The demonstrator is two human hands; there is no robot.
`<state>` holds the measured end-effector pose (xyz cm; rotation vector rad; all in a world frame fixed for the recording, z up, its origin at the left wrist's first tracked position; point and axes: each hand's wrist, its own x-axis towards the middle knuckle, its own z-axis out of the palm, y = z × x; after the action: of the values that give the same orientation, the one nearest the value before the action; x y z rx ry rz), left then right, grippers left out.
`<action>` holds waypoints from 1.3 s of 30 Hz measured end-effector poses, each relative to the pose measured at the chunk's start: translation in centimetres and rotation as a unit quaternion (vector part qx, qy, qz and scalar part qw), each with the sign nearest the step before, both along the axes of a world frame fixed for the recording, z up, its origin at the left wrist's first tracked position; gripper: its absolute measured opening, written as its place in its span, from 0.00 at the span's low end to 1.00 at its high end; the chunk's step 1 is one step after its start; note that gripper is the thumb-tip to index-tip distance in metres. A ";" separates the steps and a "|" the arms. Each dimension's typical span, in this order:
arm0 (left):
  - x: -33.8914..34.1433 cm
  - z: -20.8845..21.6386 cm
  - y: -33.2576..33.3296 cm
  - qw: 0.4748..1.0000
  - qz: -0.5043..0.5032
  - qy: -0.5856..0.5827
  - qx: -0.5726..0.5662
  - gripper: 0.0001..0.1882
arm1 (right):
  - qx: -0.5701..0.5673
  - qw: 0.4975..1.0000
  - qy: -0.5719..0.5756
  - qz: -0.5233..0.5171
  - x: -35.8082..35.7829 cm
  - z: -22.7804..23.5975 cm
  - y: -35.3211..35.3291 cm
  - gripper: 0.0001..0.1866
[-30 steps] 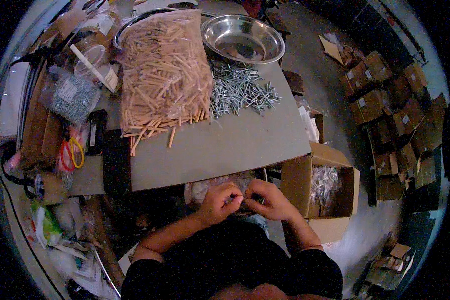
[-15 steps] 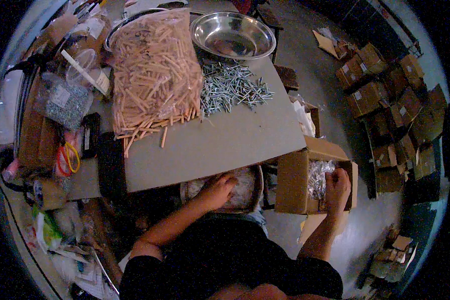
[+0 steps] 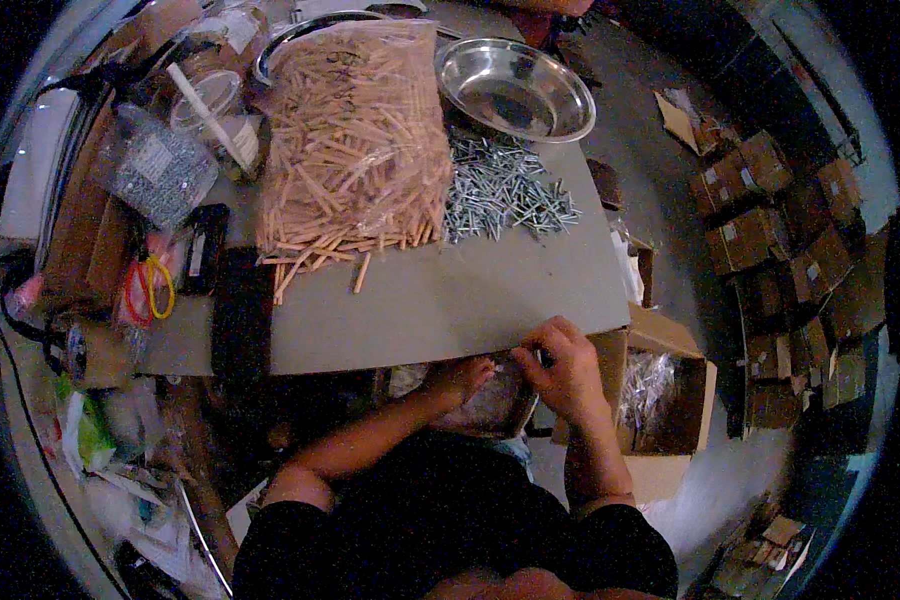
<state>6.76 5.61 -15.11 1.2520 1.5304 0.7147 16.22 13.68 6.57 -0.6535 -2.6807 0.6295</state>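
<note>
Just under the table's front edge, my left hand is closed above a shallow tray at my lap. Clear plastic shows inside it. My right hand is at the table edge, to the right of my left, thumb and fingers drawn together. What either hand pinches, if anything, is too small to make out. Right of my right hand stands an open cardboard box with small clear plastic packets in it. On the table lie a pile of metal screws and an open bag of wooden dowels.
A steel bowl sits behind the screws. Toward the left are a bag of small metal parts, scissors with red and yellow handles and a black case. Stacked cartons stand on the floor at the right.
My right hand has left the cardboard box and moved left to the table edge, close to my left hand. My left hand stays over the tray. The view has shifted slightly.
</note>
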 end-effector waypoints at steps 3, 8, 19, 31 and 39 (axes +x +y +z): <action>-0.8 4.9 -2.9 0.979 0.137 0.024 0.151 0.19 | -0.020 0.997 -0.026 0.064 -2.1 -1.5 -0.2 0.07; -1.1 3.8 -5.1 0.964 0.186 0.097 0.161 0.19 | 0.018 0.987 0.008 0.159 -8.9 -2.0 -1.8 0.13; -4.8 9.8 -11.3 0.986 0.132 -0.068 0.081 0.10 | 0.128 0.936 -0.021 0.327 -16.3 -3.2 -2.9 0.13; -6.2 13.5 -11.5 0.866 0.197 -0.320 0.330 0.06 | -0.724 0.684 0.057 0.073 -8.4 0.3 -2.0 0.11; -5.4 14.0 -9.9 0.927 0.155 -0.313 0.136 0.13 | -0.413 0.897 0.079 0.138 -5.5 0.2 -2.8 0.11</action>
<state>1.36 -4.31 -1.06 0.8458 1.1166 1.4207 10.70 10.88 6.78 -0.3637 -2.2839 1.8542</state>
